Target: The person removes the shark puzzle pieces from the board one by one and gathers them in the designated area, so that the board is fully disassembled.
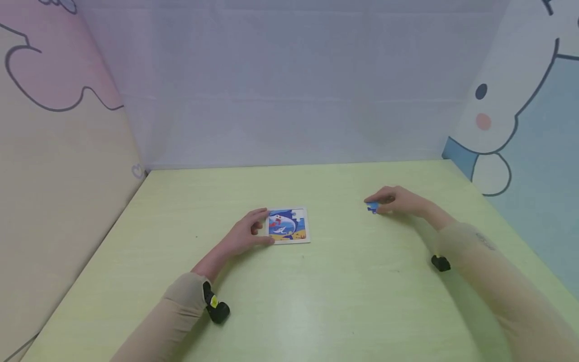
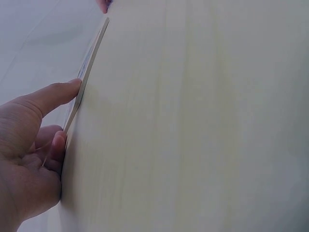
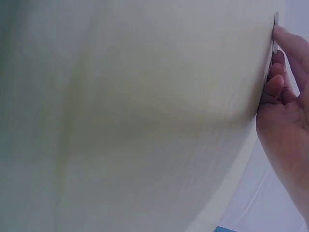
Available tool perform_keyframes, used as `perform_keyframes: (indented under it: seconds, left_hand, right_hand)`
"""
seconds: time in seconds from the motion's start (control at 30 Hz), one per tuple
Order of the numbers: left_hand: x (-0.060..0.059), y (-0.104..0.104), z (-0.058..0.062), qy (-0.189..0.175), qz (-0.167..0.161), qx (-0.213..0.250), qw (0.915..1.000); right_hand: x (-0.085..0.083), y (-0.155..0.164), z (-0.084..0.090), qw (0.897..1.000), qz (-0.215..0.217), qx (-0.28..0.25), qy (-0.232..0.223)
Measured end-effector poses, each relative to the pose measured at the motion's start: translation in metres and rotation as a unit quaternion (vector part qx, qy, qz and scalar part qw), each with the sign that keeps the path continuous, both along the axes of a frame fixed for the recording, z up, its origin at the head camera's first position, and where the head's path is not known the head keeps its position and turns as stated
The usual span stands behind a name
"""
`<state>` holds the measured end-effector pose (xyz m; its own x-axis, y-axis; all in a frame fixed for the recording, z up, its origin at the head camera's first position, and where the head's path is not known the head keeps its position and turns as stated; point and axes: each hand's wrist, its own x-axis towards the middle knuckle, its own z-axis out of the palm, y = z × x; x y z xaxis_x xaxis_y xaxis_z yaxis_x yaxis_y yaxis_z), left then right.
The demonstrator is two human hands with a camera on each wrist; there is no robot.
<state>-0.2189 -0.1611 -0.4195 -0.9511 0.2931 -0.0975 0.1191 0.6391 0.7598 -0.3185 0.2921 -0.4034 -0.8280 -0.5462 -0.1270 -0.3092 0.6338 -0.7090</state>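
Right now the pale green table [image 1: 316, 301] carries it all, and near its centre lies the puzzle board [image 1: 288, 225], a whale picture that looks almost filled, with a notch open along its top edge toward one o'clock. So most of the picture seems laid, and at least one gap is left. The left hand [image 1: 246, 234] sits at the board's nine o'clock side; the left wrist view shows the thumb pressing the board's [image 2: 87, 72] thin edge while the other fingers curl loosely beside it, steadying rather than lifting, by my reading. Off at three o'clock from the board, well apart from it, the right hand [image 1: 398, 201] pinches a small blue puzzle piece [image 1: 373, 206] low on the table; the fingers are bunched on it. Hard to make out: the piece's shape is mostly covered by fingers, the right wrist view gives only a sliver of it [image 3: 274, 34], and whether other gaps remain is too small to tell.
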Motion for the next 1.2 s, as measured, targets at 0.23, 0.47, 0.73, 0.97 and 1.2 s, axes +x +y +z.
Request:
perform_keyframes:
  seconds: [0.23, 0.47, 0.73, 0.97, 1.2]
  left_hand:
    - [-0.001, -0.002, 0.002, -0.006, -0.005, 0.003, 1.0000]
    - [-0.001, -0.002, 0.003, -0.008, -0.009, 0.008, 0.9999]
    - [0.001, -0.003, 0.005, -0.007, -0.008, 0.002, 0.9999]
    - [0.003, -0.003, 0.008, -0.014, -0.007, 0.001, 0.9999]
    - [0.004, -0.002, 0.009, -0.012, -0.008, 0.003, 0.9999]
  right_hand:
    - [0.000, 0.001, 0.004, 1.000, 0.006, 0.003, -0.021]
    - [0.000, 0.001, 0.010, 0.999, 0.009, 0.011, -0.033]
    - [0.002, -0.001, 0.011, 0.999, 0.015, 0.016, -0.032]
    - [0.003, -0.001, 0.014, 0.999, 0.014, 0.006, -0.045]
    - [0.005, -0.001, 0.016, 0.999, 0.013, 0.003, -0.050]
